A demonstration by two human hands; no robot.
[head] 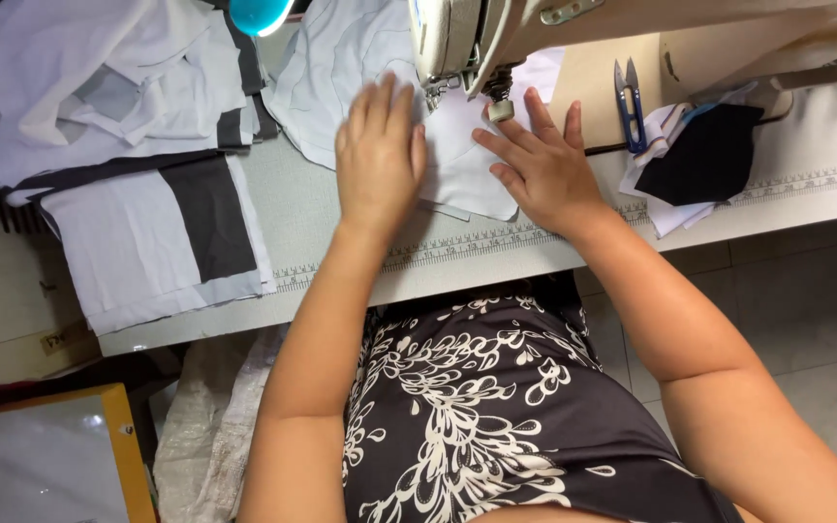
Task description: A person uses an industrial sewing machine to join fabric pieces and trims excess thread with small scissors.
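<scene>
At far left, a stack of cut fabric panels [138, 194], white with dark grey blocks, lies flat and overhangs the table [312, 208] edge. A ruler strip runs along the table's front edge. My left hand [377, 155] rests palm down, fingers straight and together, gripping nothing, pressing a white fabric piece [462, 165] onto the table. That piece lies under the sewing machine [477, 39] head, its curved edge toward me. The presser foot [501, 102] stands between my hands. My right hand [540, 165] lies flat, fingers spread, pinning the same piece, grasping nothing. Further right, blue-handled thread snips [630, 102] lie beside a dark folded cloth [704, 155] on white scraps.
</scene>
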